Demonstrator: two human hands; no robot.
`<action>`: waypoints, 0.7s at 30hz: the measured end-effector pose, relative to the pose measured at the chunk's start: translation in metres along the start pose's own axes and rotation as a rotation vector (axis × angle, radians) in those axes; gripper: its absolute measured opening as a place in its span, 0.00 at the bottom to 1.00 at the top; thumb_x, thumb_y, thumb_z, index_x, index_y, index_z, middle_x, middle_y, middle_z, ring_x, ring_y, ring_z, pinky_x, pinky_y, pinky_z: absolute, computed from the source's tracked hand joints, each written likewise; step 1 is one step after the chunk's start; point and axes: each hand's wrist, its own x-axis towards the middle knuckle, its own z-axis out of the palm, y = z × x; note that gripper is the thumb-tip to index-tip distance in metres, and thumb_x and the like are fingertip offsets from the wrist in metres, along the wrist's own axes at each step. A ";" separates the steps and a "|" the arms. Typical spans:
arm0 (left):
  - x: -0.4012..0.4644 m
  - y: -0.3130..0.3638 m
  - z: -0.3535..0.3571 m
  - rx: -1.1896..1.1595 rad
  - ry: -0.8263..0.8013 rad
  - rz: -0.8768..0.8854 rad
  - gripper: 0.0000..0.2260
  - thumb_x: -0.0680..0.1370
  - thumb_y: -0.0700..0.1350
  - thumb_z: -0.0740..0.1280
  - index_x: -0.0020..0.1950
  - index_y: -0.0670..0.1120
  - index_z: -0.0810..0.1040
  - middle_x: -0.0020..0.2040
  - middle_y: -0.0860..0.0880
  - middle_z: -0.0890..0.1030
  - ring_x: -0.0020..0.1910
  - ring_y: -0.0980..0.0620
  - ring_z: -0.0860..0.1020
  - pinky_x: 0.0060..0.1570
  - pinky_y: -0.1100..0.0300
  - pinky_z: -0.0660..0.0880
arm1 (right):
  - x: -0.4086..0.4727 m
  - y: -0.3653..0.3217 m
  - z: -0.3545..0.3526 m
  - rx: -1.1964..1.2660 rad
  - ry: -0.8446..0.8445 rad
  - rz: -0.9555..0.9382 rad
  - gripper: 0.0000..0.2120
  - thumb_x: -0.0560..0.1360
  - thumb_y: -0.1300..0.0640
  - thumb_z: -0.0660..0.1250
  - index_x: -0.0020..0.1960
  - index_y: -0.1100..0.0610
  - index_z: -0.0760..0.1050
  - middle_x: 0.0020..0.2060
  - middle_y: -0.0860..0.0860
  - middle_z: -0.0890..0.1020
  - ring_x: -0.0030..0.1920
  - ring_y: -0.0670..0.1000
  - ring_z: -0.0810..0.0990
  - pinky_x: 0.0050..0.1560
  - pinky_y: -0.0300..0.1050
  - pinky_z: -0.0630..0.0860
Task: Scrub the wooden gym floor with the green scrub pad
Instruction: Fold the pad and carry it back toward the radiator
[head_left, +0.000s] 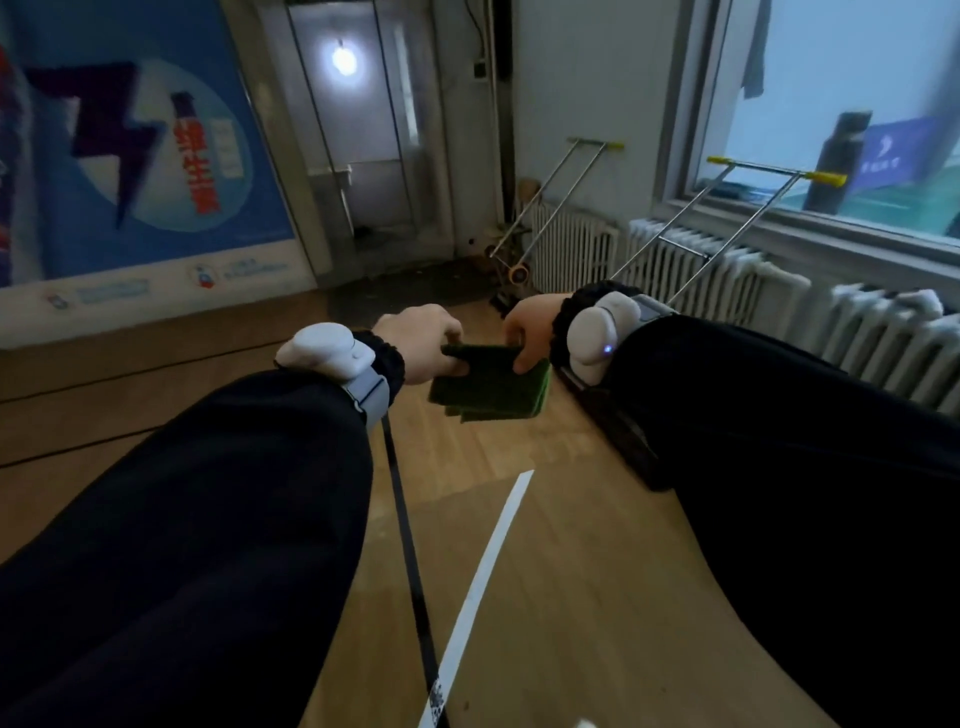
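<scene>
A dark green scrub pad (491, 387) hangs in the air in front of me, folded or doubled, above the wooden gym floor (545, 571). My left hand (421, 343) pinches its upper left edge with curled fingers. My right hand (530, 332) grips its upper right edge, thumb on the near face. Both arms wear black sleeves and white wrist devices. The pad is well above the boards and touches nothing else.
A black line (410, 561) and a white line (483, 582) run across the floor. White radiators (727, 270) stand under the window at right, with metal-framed carts (540, 218) beside them. A blue poster wall (135, 156) and a doorway (363, 145) lie ahead.
</scene>
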 end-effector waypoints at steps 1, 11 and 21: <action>0.027 -0.012 0.002 -0.004 0.006 0.008 0.10 0.75 0.55 0.68 0.53 0.52 0.77 0.61 0.51 0.74 0.57 0.50 0.74 0.55 0.51 0.72 | 0.026 0.011 -0.010 -0.006 0.004 -0.012 0.18 0.75 0.54 0.69 0.60 0.64 0.76 0.55 0.57 0.79 0.55 0.57 0.78 0.52 0.45 0.71; 0.261 -0.116 -0.005 -0.044 -0.008 -0.045 0.06 0.77 0.52 0.68 0.50 0.52 0.76 0.50 0.51 0.73 0.50 0.50 0.74 0.54 0.51 0.73 | 0.274 0.114 -0.103 -0.060 -0.040 0.010 0.15 0.77 0.56 0.67 0.60 0.64 0.75 0.48 0.54 0.72 0.48 0.51 0.70 0.42 0.38 0.68; 0.476 -0.307 0.034 -0.016 -0.039 -0.052 0.06 0.76 0.52 0.69 0.48 0.52 0.76 0.49 0.51 0.74 0.51 0.49 0.75 0.54 0.49 0.75 | 0.555 0.145 -0.154 -0.009 0.011 -0.028 0.20 0.78 0.58 0.66 0.66 0.67 0.71 0.55 0.60 0.76 0.49 0.50 0.69 0.35 0.32 0.68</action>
